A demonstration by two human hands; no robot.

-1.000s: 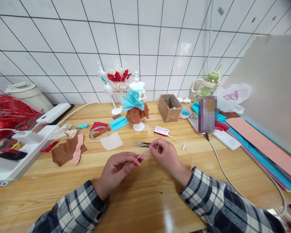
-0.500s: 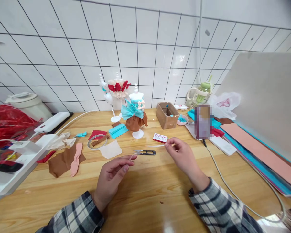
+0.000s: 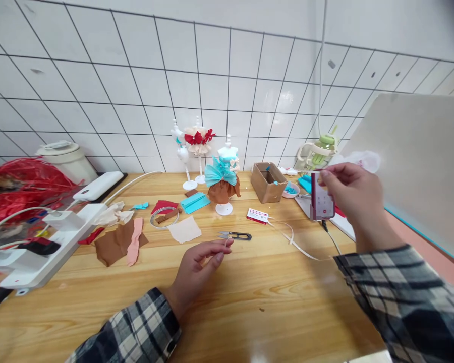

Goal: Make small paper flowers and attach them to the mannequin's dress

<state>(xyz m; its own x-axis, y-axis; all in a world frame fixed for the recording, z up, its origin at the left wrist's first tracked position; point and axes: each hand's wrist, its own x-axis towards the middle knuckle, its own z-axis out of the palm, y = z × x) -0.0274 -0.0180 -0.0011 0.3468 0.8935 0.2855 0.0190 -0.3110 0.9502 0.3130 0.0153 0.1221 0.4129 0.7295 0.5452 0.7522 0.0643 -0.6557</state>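
My left hand [image 3: 199,269] is closed in a pinch over the table, with a thin pale strip [image 3: 227,242] showing at its fingertips. Just behind those fingertips lie small thread snips [image 3: 238,236]. My right hand [image 3: 357,201] is raised at the right, thumb and index finger brought together in front of the top of an upright phone [image 3: 323,206]. Whether it touches the phone, or what is in its pinch, I cannot make out. A narrow white ribbon [image 3: 300,249] curls over the table beside a small red-and-white box [image 3: 257,216].
Small dress forms stand at the back, one in a blue-and-brown dress [image 3: 223,181]. A cardboard box [image 3: 268,184] is right of them. Fabric scraps [image 3: 115,244] and a power strip [image 3: 56,252] lie left. A cable [image 3: 331,234] runs from the phone.
My right hand has moved right and up, from the small box to the phone. The white ribbon now lies curled on the table. My left hand keeps its pinch. The view has shifted left.
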